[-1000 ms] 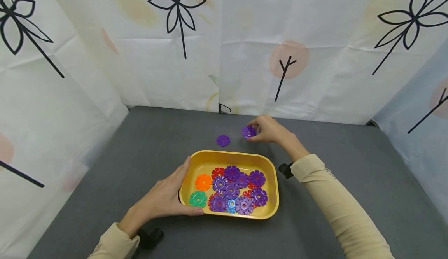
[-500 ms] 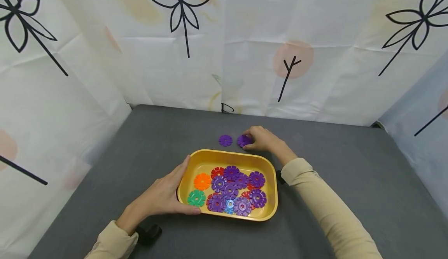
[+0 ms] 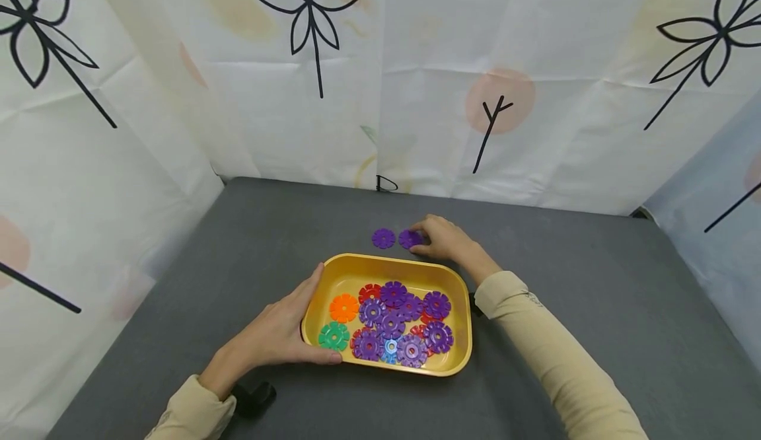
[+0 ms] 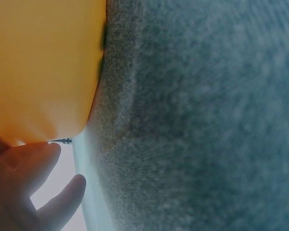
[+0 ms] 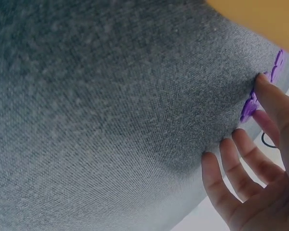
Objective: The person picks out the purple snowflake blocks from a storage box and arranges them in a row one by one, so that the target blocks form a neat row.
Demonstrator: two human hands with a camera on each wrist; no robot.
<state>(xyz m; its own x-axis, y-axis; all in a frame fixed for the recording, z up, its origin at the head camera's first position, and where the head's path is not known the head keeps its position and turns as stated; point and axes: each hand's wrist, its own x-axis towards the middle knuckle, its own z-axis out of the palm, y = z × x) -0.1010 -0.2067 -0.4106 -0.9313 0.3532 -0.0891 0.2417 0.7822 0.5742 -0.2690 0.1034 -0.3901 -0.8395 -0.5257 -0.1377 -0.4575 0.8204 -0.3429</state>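
A purple interlocking flower disc (image 3: pixel 407 238) lies behind the tray, pinched by my right hand (image 3: pixel 446 240) at its right edge. In the right wrist view thumb and forefinger meet this disc (image 5: pixel 249 109) while the other fingers spread apart. Just left of it is a second purple disc (image 3: pixel 383 238), flat on the table. My left hand (image 3: pixel 267 334) holds the left end of a yellow tray (image 3: pixel 347 271), thumb along the front rim and fingers at the back left corner. The left wrist view shows fingers (image 4: pixel 62 204) near the tray's outer wall (image 4: pixel 43 72).
Inside the tray are several purple discs (image 3: pixel 391 323), some red ones, an orange disc (image 3: pixel 344 308), a green disc (image 3: pixel 334 337) and a blue disc (image 3: pixel 390 348). Grey cloth covers the table (image 3: pixel 285 228). A white patterned curtain (image 3: pixel 416 116) hangs along the back edge.
My right hand has brought its purple disc leftward and down, close to the other purple disc. The left hand stays on the tray.
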